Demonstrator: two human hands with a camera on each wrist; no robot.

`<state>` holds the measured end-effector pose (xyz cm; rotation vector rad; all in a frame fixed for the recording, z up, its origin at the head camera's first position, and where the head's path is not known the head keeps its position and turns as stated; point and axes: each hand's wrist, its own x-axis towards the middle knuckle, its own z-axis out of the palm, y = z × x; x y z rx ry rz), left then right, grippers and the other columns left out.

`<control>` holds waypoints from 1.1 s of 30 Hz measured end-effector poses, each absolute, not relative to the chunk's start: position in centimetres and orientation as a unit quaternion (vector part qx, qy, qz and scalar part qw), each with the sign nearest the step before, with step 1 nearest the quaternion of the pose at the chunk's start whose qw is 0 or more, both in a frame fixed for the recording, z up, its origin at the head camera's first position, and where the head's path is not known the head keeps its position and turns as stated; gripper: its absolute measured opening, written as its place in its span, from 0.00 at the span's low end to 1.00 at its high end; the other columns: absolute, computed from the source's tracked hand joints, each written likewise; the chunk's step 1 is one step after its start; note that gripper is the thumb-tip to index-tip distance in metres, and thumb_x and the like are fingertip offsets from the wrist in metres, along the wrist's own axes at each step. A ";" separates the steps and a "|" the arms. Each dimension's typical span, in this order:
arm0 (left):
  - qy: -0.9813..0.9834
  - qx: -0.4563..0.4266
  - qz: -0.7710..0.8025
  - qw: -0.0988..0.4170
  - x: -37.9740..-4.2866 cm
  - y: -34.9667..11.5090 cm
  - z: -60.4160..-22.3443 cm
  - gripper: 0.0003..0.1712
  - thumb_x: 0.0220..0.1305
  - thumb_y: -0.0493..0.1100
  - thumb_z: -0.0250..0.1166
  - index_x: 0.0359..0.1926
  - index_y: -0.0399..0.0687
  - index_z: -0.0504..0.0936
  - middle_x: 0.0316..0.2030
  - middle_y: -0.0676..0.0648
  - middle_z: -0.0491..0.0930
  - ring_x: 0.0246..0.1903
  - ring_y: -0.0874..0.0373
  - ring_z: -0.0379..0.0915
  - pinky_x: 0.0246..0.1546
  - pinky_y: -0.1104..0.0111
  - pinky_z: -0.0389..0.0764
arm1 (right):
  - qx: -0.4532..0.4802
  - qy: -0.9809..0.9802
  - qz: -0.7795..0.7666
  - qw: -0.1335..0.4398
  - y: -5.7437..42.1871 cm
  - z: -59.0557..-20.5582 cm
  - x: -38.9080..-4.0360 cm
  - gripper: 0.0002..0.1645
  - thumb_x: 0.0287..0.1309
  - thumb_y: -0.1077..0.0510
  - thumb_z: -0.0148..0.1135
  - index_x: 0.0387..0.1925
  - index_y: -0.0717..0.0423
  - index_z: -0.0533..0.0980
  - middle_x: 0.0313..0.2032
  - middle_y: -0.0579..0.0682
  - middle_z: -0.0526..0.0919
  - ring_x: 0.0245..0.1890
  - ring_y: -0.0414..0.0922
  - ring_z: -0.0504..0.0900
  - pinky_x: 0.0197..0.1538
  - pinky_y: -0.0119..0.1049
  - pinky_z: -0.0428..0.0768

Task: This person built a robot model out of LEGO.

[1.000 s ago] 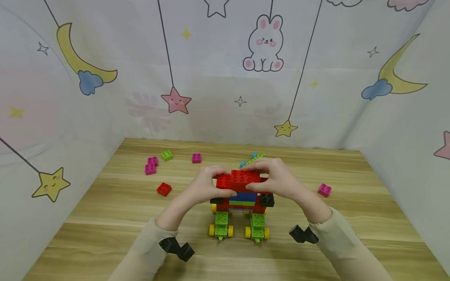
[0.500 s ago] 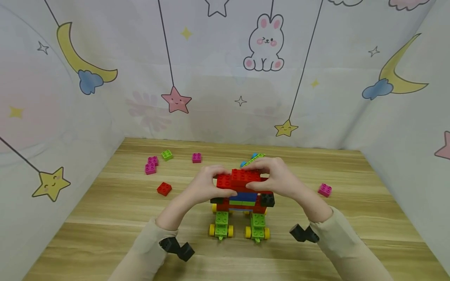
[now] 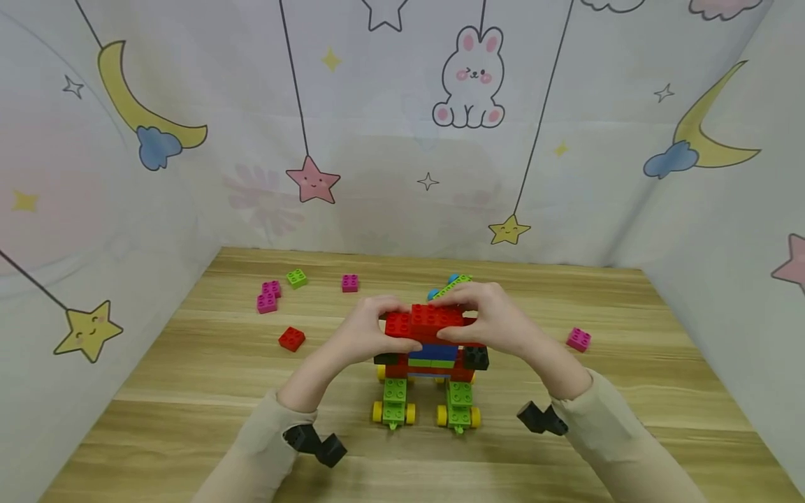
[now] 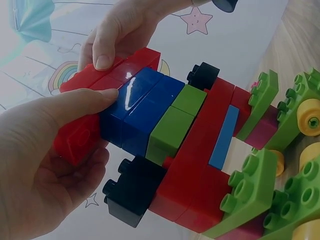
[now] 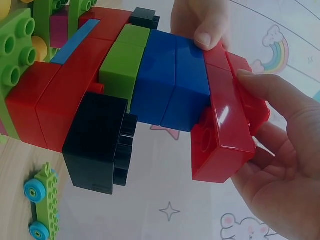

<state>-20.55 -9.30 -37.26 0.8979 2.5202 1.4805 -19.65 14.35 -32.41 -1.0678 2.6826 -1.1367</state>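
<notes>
In the middle of the table stands a built toy-brick figure. Green wheeled bases (image 3: 458, 395) with yellow wheels carry red bricks (image 4: 197, 155), then green bricks (image 4: 172, 132) and blue bricks (image 4: 145, 102). Black bricks (image 3: 476, 358) jut out at both sides. Across the top lies a row of red bricks (image 3: 397, 323), with a further red brick (image 3: 434, 316) raised on it. My left hand (image 3: 366, 332) grips the row's left part, thumb in front. My right hand (image 3: 493, 323) pinches the raised red brick, thumb in front. The fingers behind are partly hidden.
Loose on the wooden table (image 3: 207, 405) lie magenta bricks (image 3: 267, 302), a lime brick (image 3: 297, 278), a red brick (image 3: 292, 339) and, to the right, another magenta brick (image 3: 578, 339). Behind the figure is a green car base (image 3: 454, 285) with blue wheels. Printed cloth walls (image 3: 377, 216) surround the table.
</notes>
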 end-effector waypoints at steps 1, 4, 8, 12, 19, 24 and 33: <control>0.824 0.292 0.484 0.042 -20.5 -9.3 -37.2 0.23 0.51 0.43 0.77 0.47 0.38 0.84 0.43 0.43 0.83 0.39 0.55 0.78 0.38 0.66 0.82 | -0.344 0.865 -0.366 0.018 14.3 -32.4 -19.6 0.22 0.53 0.61 0.72 0.51 0.63 0.81 0.45 0.55 0.85 0.45 0.50 0.82 0.48 0.40 0.85; 0.825 0.290 0.483 0.042 -20.4 -9.4 -37.2 0.23 0.51 0.43 0.76 0.47 0.38 0.84 0.43 0.42 0.83 0.39 0.55 0.77 0.38 0.67 0.82 | -0.341 0.867 -0.363 0.015 14.2 -32.4 -19.6 0.22 0.53 0.61 0.72 0.51 0.63 0.82 0.45 0.55 0.85 0.45 0.50 0.82 0.48 0.41 0.85; 0.826 0.291 0.481 0.037 -20.3 -9.4 -37.2 0.23 0.51 0.43 0.76 0.47 0.38 0.84 0.43 0.42 0.83 0.38 0.55 0.77 0.36 0.67 0.81 | -0.340 0.869 -0.361 0.015 14.1 -32.4 -19.5 0.22 0.53 0.61 0.72 0.50 0.63 0.82 0.45 0.55 0.85 0.44 0.50 0.82 0.47 0.40 0.85; 0.829 0.291 0.477 0.032 -20.2 -9.4 -37.2 0.22 0.51 0.44 0.76 0.46 0.39 0.84 0.43 0.43 0.83 0.38 0.55 0.77 0.36 0.68 0.81 | -0.339 0.872 -0.353 0.011 14.0 -32.3 -19.4 0.21 0.53 0.62 0.72 0.50 0.63 0.82 0.45 0.55 0.85 0.44 0.50 0.82 0.47 0.40 0.85; 0.831 0.292 0.473 0.026 -20.2 -9.4 -37.3 0.23 0.52 0.45 0.76 0.48 0.39 0.84 0.44 0.43 0.84 0.40 0.54 0.78 0.37 0.68 0.81 | -0.335 0.875 -0.349 0.010 13.9 -32.3 -19.3 0.22 0.52 0.62 0.73 0.50 0.63 0.82 0.43 0.55 0.85 0.42 0.49 0.83 0.45 0.38 0.85; 0.832 0.298 0.468 0.015 -19.9 -9.4 -37.1 0.25 0.53 0.45 0.75 0.50 0.38 0.83 0.46 0.42 0.83 0.42 0.52 0.79 0.37 0.69 0.82 | -0.325 0.872 -0.365 0.028 14.0 -32.3 -19.4 0.23 0.52 0.61 0.73 0.51 0.63 0.81 0.43 0.55 0.83 0.42 0.49 0.83 0.44 0.36 0.86; 0.843 0.332 0.423 -0.023 -19.7 -9.6 -36.4 0.30 0.52 0.47 0.77 0.53 0.36 0.82 0.47 0.42 0.84 0.44 0.51 0.79 0.44 0.66 0.83 | -0.317 0.871 -0.373 0.037 14.1 -32.5 -19.5 0.22 0.54 0.61 0.72 0.51 0.64 0.81 0.45 0.56 0.84 0.44 0.50 0.83 0.47 0.41 0.85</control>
